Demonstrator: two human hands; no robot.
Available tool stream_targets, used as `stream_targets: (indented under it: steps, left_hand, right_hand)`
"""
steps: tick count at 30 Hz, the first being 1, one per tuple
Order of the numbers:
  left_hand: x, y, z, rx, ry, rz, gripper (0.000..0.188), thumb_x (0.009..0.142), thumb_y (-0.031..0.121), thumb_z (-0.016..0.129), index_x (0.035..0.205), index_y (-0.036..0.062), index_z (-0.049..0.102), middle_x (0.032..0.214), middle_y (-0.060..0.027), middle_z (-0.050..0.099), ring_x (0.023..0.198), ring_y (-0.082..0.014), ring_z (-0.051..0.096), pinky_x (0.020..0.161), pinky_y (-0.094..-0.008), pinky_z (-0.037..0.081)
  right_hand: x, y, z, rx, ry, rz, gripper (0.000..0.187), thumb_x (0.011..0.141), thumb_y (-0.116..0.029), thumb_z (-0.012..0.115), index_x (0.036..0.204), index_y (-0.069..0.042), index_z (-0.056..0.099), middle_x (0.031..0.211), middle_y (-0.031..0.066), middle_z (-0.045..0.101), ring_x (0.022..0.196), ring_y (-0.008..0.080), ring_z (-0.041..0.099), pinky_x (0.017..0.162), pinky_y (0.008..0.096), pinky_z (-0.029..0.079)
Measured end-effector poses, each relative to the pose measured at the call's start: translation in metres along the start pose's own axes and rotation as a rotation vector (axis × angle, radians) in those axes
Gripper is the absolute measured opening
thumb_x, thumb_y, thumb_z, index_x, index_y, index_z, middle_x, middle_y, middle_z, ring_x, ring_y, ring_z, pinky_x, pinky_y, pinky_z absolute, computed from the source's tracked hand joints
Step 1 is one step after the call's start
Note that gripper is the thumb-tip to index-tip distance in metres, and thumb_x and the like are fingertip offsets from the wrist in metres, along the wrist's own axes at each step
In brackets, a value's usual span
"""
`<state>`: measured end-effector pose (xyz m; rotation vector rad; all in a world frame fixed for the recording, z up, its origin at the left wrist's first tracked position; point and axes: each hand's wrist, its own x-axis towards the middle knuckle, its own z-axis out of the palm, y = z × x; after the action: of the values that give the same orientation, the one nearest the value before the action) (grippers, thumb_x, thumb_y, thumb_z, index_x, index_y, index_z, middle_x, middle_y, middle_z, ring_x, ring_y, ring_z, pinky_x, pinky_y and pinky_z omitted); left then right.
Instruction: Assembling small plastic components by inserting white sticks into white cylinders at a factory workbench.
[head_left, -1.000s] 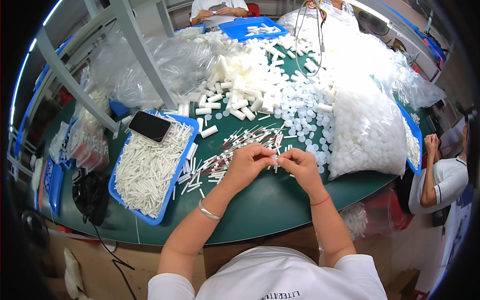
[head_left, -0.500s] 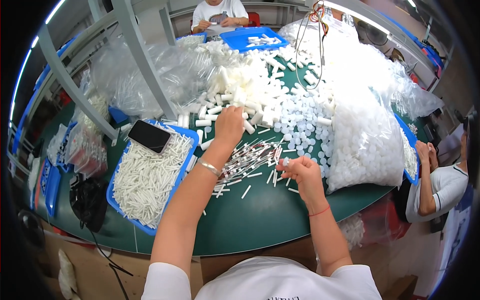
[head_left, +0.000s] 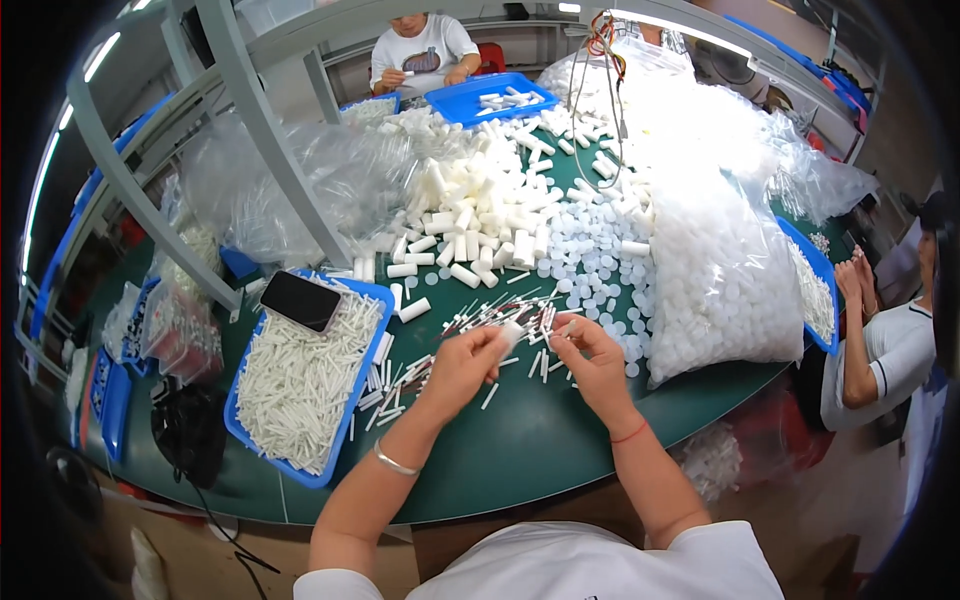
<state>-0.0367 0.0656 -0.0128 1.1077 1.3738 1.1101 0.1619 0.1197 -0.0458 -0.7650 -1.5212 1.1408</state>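
My left hand (head_left: 462, 372) is closed on a short white cylinder (head_left: 511, 333), whose end sticks out past the fingertips. Close beside it, my right hand (head_left: 592, 365) pinches a small pale piece (head_left: 563, 326), mostly covered by the fingers; its exact shape cannot be made out. Beneath and beyond both hands lies a loose heap of thin white sticks with dark red parts (head_left: 480, 317). Farther off, white cylinders (head_left: 478, 205) are piled up, and round translucent caps (head_left: 598, 255) are spread to their right.
A blue tray of short white sticks (head_left: 300, 385) carries a black phone (head_left: 301, 300) at left. A big clear bag of caps (head_left: 725, 290) stands at right. Grey metal posts (head_left: 285, 140) rise from the green table (head_left: 520, 440). Two people work across and at right.
My left hand has come back from the cylinder pile toward me, now with a white cylinder in it. My right hand stays near the same place, still pinching. The view has shifted slightly.
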Motion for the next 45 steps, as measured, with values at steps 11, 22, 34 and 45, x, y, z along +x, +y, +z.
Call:
stream_targets:
  steps: [11,22,34,45]
  left_hand:
    - [-0.029,-0.022,0.025,-0.452,-0.08,-0.105,0.027,0.099,0.022,0.051,0.114,0.0009,0.055,0.094,-0.007,0.066,0.065,-0.0082,0.056,0.062,-0.0225,0.048]
    - [-0.03,-0.036,0.019,-0.129,-0.072,0.071,0.034,0.098,0.023,0.05,0.126,0.0055,0.058,0.085,-0.0008,0.064,0.061,-0.0049,0.05,0.057,-0.0191,0.042]
    - [-0.03,-0.013,-0.007,0.03,-0.109,-0.024,0.037,0.092,0.015,0.058,0.125,-0.0016,0.052,0.079,-0.0026,0.068,0.056,-0.003,0.047,0.05,-0.0172,0.037]
    - [0.033,0.035,-0.047,0.262,-0.165,-0.042,0.054,0.086,0.032,0.066,0.125,-0.0018,0.051,0.076,-0.0082,0.065,0.058,-0.0146,0.058,0.053,-0.0279,0.046]
  right_hand:
    - [-0.012,-0.014,0.013,-0.164,-0.186,-0.139,0.017,0.085,-0.001,0.064,0.102,0.001,0.066,0.088,0.0072,0.066,0.075,0.0122,0.062,0.067,0.0241,0.05]
    - [-0.012,-0.023,0.018,-0.427,-0.173,-0.351,0.015,0.078,0.001,0.07,0.093,-0.003,0.067,0.086,0.0074,0.066,0.075,0.0161,0.061,0.065,0.0272,0.049]
    - [0.008,-0.038,0.009,-0.756,-0.535,-0.482,0.02,0.079,0.0,0.062,0.098,-0.002,0.066,0.089,0.0095,0.063,0.084,0.0285,0.06,0.078,0.0371,0.048]
    - [0.021,-0.02,0.03,-0.575,-0.515,-0.434,0.028,0.079,-0.013,0.072,0.103,-0.003,0.062,0.086,0.0122,0.063,0.073,0.0277,0.061,0.065,0.035,0.05]
